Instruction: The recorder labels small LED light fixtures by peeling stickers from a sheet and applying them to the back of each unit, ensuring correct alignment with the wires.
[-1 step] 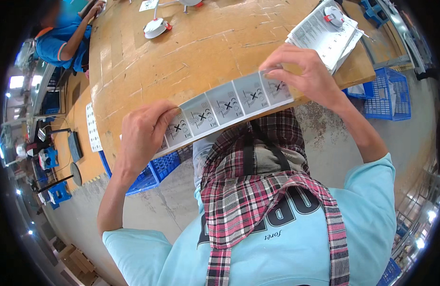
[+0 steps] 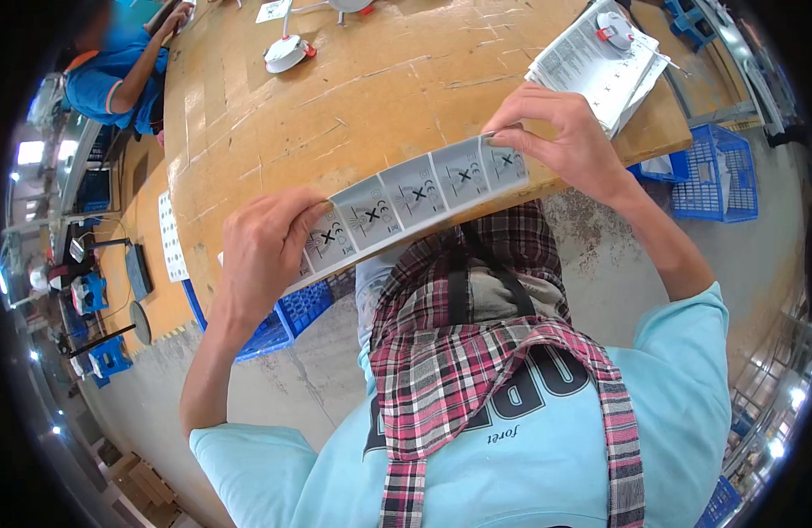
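Observation:
A strip of grey-silver stickers [image 2: 415, 189], printed with black symbols in a row of panels, stretches between my hands along the table's near edge. My left hand [image 2: 263, 242] pinches it toward its left end, with the thumb and forefinger on the upper edge. The upper right corner is pinched between the thumb and fingers of my right hand [image 2: 555, 132]. Between the two grips the strip bows slightly, its lower edge over the table's front edge. Part of its left end is hidden behind my left hand.
On the wooden table [image 2: 353, 106] stands a round white lamp fitting [image 2: 285, 54] with red clips. A stack of printed sheets [image 2: 591, 70] at the right bears another fitting [image 2: 614, 30]. Blue crates [image 2: 714, 172] stand beyond the table edges. A co-worker in blue [image 2: 129, 84] is at far left.
The strip's right end has curled a little and its lower right corner has shifted slightly left. My right hand has moved very slightly; my left hand stays in place.

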The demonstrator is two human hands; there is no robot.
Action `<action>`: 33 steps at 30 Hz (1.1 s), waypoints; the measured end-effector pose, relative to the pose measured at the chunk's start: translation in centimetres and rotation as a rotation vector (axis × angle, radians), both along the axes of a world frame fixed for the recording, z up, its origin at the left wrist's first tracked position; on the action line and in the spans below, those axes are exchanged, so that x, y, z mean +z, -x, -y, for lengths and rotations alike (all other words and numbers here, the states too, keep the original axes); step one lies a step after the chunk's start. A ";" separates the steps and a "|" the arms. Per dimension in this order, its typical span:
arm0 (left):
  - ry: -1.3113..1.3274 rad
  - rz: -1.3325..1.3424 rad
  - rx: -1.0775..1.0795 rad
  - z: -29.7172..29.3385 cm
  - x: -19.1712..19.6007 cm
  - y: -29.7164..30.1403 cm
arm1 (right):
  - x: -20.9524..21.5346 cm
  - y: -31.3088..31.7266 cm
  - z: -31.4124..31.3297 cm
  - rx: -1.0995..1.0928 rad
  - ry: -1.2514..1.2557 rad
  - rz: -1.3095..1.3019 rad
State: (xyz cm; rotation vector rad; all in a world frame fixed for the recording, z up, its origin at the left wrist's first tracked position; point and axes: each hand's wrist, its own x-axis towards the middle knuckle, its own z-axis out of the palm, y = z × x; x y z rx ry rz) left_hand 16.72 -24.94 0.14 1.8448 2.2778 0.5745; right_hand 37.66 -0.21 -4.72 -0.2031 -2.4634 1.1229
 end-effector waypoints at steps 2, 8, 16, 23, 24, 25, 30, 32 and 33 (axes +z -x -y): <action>-0.053 -0.108 -0.051 0.1 0.2 -0.2 | 0.2 -0.3 -0.1 -0.012 -0.099 -0.035; -0.190 -0.323 -0.128 1.0 0.1 -0.5 | 0.4 -2.0 -0.9 -0.093 -0.425 -0.199; -0.184 -0.343 -0.122 3.1 -1.2 0.7 | -0.3 -2.7 -1.3 -0.137 -0.640 -0.376; -0.229 -0.374 -0.106 4.4 -1.0 2.1 | -0.8 -2.2 -1.3 -0.059 -0.627 -0.360; -0.260 -0.389 -0.079 4.7 -1.0 2.6 | -1.1 -2.0 -1.6 -0.081 -0.592 -0.347; -0.265 -0.399 -0.069 5.0 -1.3 2.9 | -1.3 -1.8 -1.8 -0.105 -0.559 -0.330; -0.263 -0.332 0.004 5.5 -1.2 3.4 | -1.1 0.2 -2.3 -0.098 -0.501 -0.330; -0.119 -0.123 0.068 5.6 -0.7 3.6 | -0.6 0.7 -3.1 -0.108 -0.493 -0.338; 0.034 0.094 0.123 5.4 -0.6 3.9 | -0.2 1.0 -4.0 -0.115 -0.394 -0.263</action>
